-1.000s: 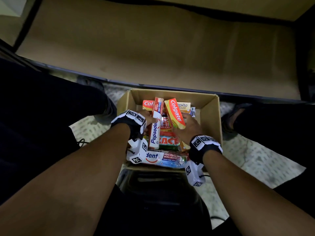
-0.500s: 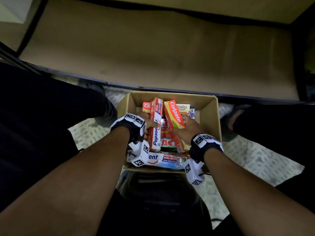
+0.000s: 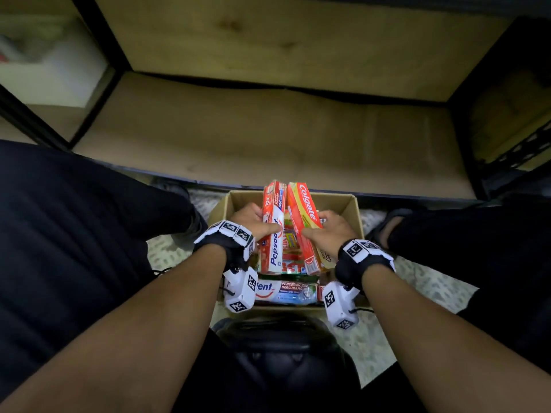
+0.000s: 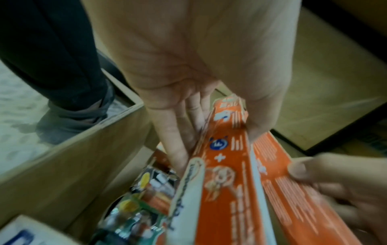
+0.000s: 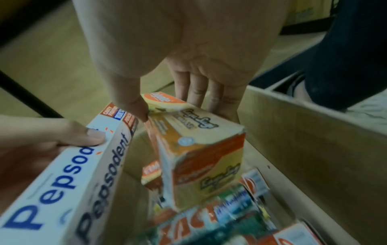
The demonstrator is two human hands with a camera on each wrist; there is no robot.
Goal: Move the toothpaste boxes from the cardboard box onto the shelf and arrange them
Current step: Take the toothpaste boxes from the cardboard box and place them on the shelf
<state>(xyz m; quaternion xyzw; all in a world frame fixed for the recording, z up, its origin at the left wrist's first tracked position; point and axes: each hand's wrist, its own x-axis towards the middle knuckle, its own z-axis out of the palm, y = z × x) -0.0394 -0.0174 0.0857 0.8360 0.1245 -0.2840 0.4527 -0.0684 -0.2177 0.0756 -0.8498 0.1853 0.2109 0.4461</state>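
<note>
My left hand (image 3: 256, 223) grips a red and white Pepsodent box (image 3: 273, 231) with the thumb on its face and the fingers behind it. My right hand (image 3: 326, 231) grips a red and yellow Colgate box (image 3: 304, 222) in the same way. Both boxes are raised side by side above the open cardboard box (image 3: 356, 216), their far ends pointing at the shelf board (image 3: 268, 138). In the left wrist view the Pepsodent box (image 4: 226, 174) runs along my fingers (image 4: 178, 140). In the right wrist view my thumb (image 5: 136, 106) presses the Colgate box (image 5: 199, 140). Several more toothpaste boxes (image 3: 286, 293) lie in the cardboard box.
The low wooden shelf has a dark metal frame (image 3: 98, 37) and a second board (image 3: 268, 40) above it. My knees (image 3: 74, 222) flank the cardboard box on a pale patterned floor (image 3: 417, 281). A black stool (image 3: 280, 350) is under me.
Both hands have lifted their boxes up out of the cardboard box and brought them close together. The view has tilted up, so more of the shelf shows.
</note>
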